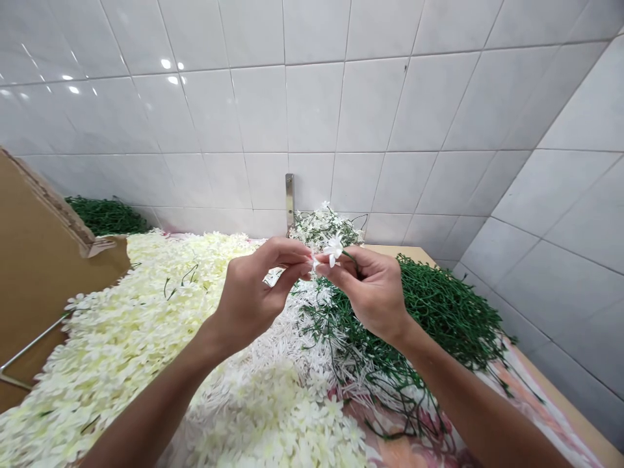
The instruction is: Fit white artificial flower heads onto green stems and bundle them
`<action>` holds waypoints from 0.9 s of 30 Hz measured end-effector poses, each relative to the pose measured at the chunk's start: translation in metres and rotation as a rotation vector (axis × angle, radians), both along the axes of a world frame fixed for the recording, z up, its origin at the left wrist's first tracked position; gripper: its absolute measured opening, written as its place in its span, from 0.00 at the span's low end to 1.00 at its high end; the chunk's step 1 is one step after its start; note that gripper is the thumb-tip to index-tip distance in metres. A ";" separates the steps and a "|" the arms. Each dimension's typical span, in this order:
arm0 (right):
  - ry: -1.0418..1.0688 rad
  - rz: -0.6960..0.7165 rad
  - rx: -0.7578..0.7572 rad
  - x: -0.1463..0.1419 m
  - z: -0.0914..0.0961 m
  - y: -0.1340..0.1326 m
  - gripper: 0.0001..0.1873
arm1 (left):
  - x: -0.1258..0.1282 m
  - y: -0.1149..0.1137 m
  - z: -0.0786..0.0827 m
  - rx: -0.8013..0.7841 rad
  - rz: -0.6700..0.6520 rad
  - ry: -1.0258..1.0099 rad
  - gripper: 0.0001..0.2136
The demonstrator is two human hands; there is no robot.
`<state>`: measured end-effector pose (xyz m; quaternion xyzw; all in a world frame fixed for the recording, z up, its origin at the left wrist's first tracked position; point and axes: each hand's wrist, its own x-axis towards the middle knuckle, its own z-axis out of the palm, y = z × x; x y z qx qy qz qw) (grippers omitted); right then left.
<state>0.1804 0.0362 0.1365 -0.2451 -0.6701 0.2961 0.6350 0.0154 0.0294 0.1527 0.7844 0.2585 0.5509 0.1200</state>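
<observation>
Left hand (251, 289) and right hand (370, 292) pinch a flower (333, 249) well off the wall (312, 110).

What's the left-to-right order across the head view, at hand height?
Cardboard sheet, cream artificial flowers, left hand, white artificial flower, right hand, green stems, white tiled wall

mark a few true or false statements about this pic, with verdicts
The left hand and right hand meet at a small white artificial flower. True.
The left hand holds scissors. False: it holds no tool, and its fingertips are at the flower.
Cream artificial flowers are heaped left of the left hand. True.
Green stems are heaped right of the right hand. True.
The wall ahead is bare brick. False: it is white glazed tile.
</observation>
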 end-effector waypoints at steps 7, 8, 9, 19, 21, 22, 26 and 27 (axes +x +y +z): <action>-0.136 -0.046 0.108 0.000 -0.002 -0.001 0.04 | -0.009 -0.001 0.006 0.271 0.166 0.284 0.07; -0.129 -0.040 0.110 0.000 -0.002 -0.001 0.04 | -0.009 -0.001 0.005 0.262 0.154 0.274 0.06; -0.124 -0.036 0.114 0.000 -0.003 -0.001 0.04 | -0.009 -0.001 0.005 0.236 0.129 0.251 0.06; -0.199 -0.148 0.141 0.005 0.001 0.000 0.03 | -0.007 0.001 0.004 -0.167 -0.143 -0.027 0.06; -0.196 -0.146 0.146 0.004 0.001 0.000 0.04 | -0.007 0.002 0.004 -0.162 -0.151 -0.039 0.03; -0.193 -0.144 0.146 0.004 0.001 0.000 0.05 | -0.006 0.003 0.004 -0.162 -0.146 -0.037 0.02; -0.199 -0.153 0.129 0.003 0.001 -0.001 0.06 | -0.005 0.005 0.004 -0.176 -0.091 -0.053 0.04; -0.204 -0.155 0.128 0.003 0.001 -0.001 0.06 | -0.005 0.005 0.005 -0.183 -0.082 -0.064 0.05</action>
